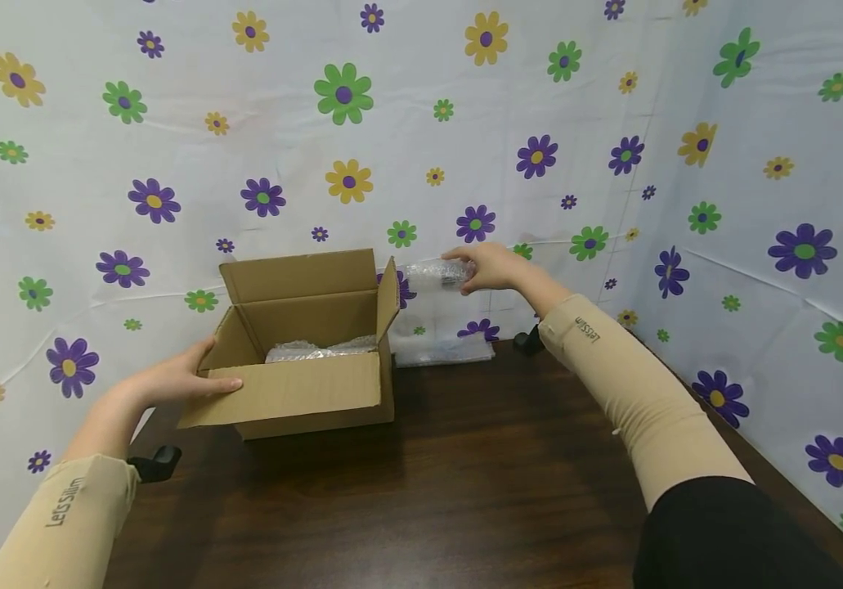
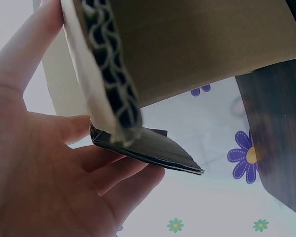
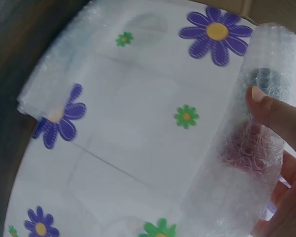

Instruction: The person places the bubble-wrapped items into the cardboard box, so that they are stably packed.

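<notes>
A brown cardboard box (image 1: pixel 303 360) stands upright on the dark wooden bench (image 1: pixel 465 491), its flaps open and some bubble wrap lying inside. To its right, lifted above the bench beside the raised right flap, a bubble-wrapped bundle (image 1: pixel 432 275) lies roughly level, with something dark showing through the clear wrap.

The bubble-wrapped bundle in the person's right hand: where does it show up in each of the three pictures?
Head view: the bubble-wrapped bundle is held up just right of the cardboard box, above centre.
Left wrist view: not in it; only the box's flap and the left hand.
Right wrist view: right side, gripped by fingers.
Shared landmark: the flowered backdrop.
</notes>
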The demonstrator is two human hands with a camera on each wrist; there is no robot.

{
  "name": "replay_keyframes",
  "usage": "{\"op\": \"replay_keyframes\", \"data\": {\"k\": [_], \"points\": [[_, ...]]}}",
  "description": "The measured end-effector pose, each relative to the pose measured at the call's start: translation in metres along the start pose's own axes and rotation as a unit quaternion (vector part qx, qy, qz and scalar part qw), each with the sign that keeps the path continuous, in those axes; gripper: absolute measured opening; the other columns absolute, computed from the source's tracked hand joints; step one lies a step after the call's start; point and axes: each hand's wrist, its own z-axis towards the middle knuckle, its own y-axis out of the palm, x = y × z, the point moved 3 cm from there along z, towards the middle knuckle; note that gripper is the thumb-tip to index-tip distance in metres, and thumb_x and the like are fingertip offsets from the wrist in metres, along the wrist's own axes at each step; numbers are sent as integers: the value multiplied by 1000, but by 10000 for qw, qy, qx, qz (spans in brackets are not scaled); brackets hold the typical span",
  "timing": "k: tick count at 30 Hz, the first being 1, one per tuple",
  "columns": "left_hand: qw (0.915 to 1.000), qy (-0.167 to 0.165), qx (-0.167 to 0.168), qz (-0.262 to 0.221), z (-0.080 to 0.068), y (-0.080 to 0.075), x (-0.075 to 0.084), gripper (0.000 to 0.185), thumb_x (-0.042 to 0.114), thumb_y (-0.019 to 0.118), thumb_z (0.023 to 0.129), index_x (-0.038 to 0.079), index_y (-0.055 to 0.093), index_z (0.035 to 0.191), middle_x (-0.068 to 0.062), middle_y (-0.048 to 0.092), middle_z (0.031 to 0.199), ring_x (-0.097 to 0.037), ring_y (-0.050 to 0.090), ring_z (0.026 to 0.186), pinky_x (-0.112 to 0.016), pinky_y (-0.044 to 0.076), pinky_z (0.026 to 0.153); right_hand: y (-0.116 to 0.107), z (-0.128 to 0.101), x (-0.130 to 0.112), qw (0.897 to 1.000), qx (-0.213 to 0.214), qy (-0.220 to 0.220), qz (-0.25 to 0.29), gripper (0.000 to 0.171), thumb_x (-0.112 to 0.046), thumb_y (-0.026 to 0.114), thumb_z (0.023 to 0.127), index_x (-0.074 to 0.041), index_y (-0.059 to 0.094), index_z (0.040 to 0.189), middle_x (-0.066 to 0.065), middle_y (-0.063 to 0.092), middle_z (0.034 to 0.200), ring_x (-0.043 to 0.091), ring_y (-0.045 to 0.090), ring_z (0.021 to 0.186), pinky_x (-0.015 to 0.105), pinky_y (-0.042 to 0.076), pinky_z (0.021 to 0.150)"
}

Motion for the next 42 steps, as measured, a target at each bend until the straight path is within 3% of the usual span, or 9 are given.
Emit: {"op": "replay_keyframes", "data": {"k": [10, 21, 31, 42], "points": [[10000, -38, 9, 21, 1, 0, -2, 107, 45, 66, 89, -18, 1, 145, -47, 8, 145, -64, 15, 130, -73, 21, 101, -35, 3, -8, 9998, 173, 9, -69, 71, -13, 78, 82, -16, 46, 146, 19, 53, 137, 27, 60, 101, 45, 48, 91], [9999, -70, 6, 101, 0, 0, -1, 107, 46, 65, 89, -18, 1, 145, -48, 9, 144, -65, 15, 129, -73, 22, 101, -54, 11, -28, 9996, 161, -103, -211, 71, -16, 78, 84, -16, 44, 147, 18, 51, 140, 32, 52, 121, 46, 44, 99], [9999, -102, -4, 86, -2, 0, 0, 107, 47, 65, 89, -19, 1, 145, -48, 8, 144, -65, 14, 129, -73, 21, 101, -59, 27, -69, 9989, 103, -396, -230, 70, -16, 76, 85, -18, 44, 147, 16, 51, 140, 27, 57, 113, 43, 43, 99], [9999, -91, -26, -41, -1, -1, -1, 108, 46, 66, 89, -18, 0, 145, -48, 6, 145, -65, 12, 130, -73, 19, 101, -48, 56, -123, 9963, 74, -745, -420, 71, -20, 78, 84, -21, 45, 146, 10, 53, 140, 23, 52, 122, 38, 45, 96]]}}
